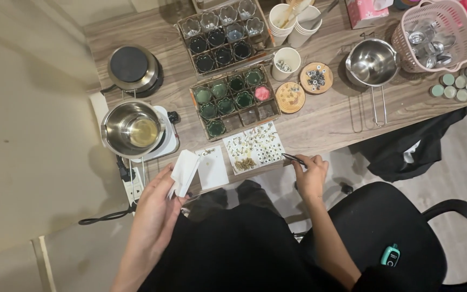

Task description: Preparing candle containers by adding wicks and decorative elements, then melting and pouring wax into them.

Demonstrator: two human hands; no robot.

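Observation:
My left hand (pixel 157 201) holds a folded white tissue (pixel 184 172) just off the table's near edge. My right hand (pixel 310 174) pinches thin dark tweezers (pixel 294 158), their tips beside a white sheet (pixel 254 147) dotted with small metal wick pieces. A second, smaller white card (pixel 212 166) lies between the two hands. Behind the sheet stands a cardboard tray (pixel 235 100) of small glass cups filled with green wax and one pink.
A steel pot of yellowish liquid (pixel 133 128) sits on a white hotplate at left, a black burner (pixel 131 67) behind it. Further back: another tray of dark cups (pixel 222 35), paper cups (pixel 293 24), wooden discs (pixel 316 77), a steel pitcher (pixel 372 62), a pink basket (pixel 440 33). A black chair (pixel 401 227) stands at right.

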